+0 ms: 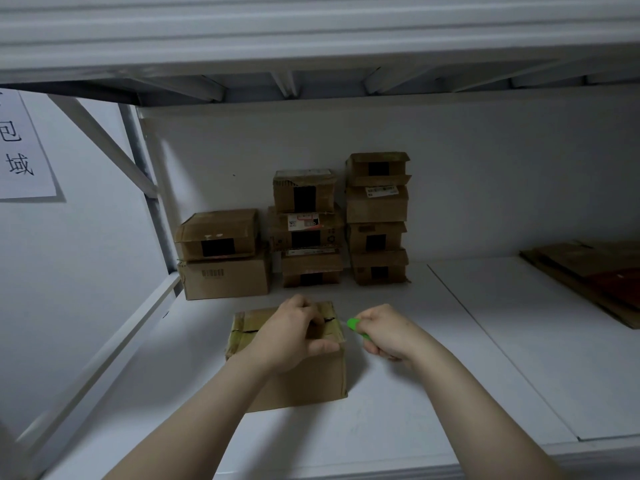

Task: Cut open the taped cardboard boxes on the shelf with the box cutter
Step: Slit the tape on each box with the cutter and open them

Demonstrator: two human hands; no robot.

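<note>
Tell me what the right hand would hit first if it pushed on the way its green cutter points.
Most likely the right top edge of the front box, by the tape seam: the cutter in the right hand aims left at it. The left hand lies just beyond, though depth is unclear.

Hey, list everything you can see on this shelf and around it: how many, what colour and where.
shelf: one, white, with another level overhead
front box: one, brown, taped, near the front, middle
stacked boxes: nine, brown, at the back wall in three stacks, two, three and four high from left to right
flattened cardboard: one pile, brown, far right
box cutter: one, green, beside the front box's top right edge
paper sign: one, white with black characters, left wall
left hand: holds the front box's top
right hand: grips the box cutter
</note>
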